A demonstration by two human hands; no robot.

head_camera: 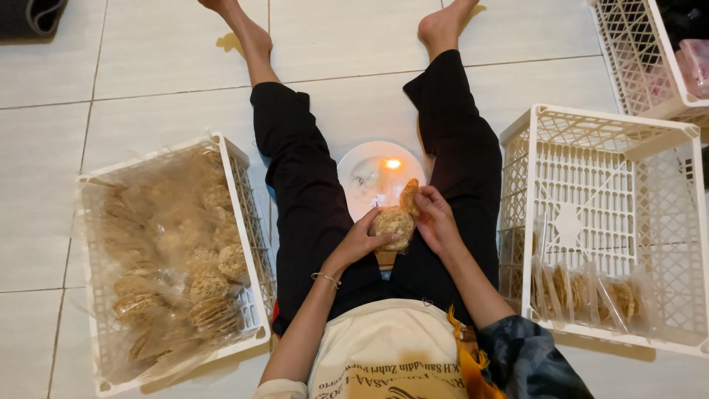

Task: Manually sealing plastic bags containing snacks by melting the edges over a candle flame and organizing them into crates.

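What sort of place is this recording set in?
Probably a home floor used for hand-packing snacks: pale floor tiles, a white crate of loose crackers, another crate with bagged ones.

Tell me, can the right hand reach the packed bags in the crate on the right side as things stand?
Probably yes. The crate is open on top and stands close beside the right leg, and nothing covers the bags. However, the right hand and left hand are both busy holding crackers.
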